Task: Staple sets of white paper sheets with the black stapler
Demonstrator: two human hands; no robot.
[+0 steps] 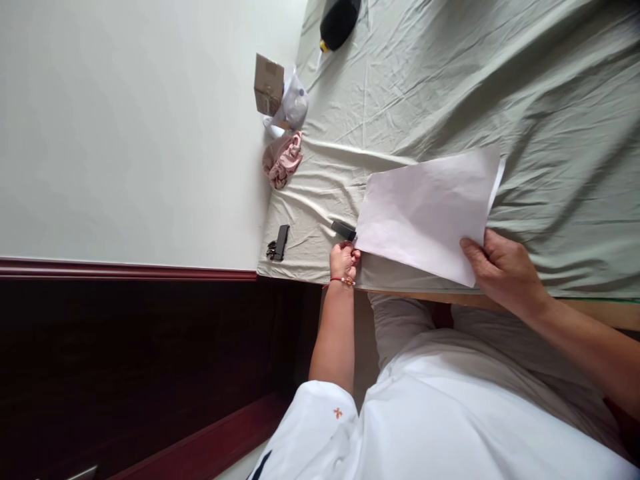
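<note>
White paper sheets (pixel 425 213), at least two by the offset right edge, lie tilted over the cloth-covered table. My right hand (pixel 505 270) pinches their lower right corner, thumb on top and fingers underneath. At the lower left corner, my left hand (pixel 345 259) is closed, its fingertips against the paper's edge. A small black object (pixel 343 231) sits just beyond my left fingers, touching or close to the paper's corner; whether I hold it is unclear. Further left, a black clip-like item (pixel 283 243) with dark metal pieces beside it rests on the cloth.
A pink scrunched cloth (pixel 283 160), a clear plastic bag (pixel 294 103) and a cardboard box (pixel 269 85) stand along the wall side. At the top lies a black object with a yellow part (pixel 340 23). The wrinkled grey-green cloth (pixel 575 200) ends at the near table edge.
</note>
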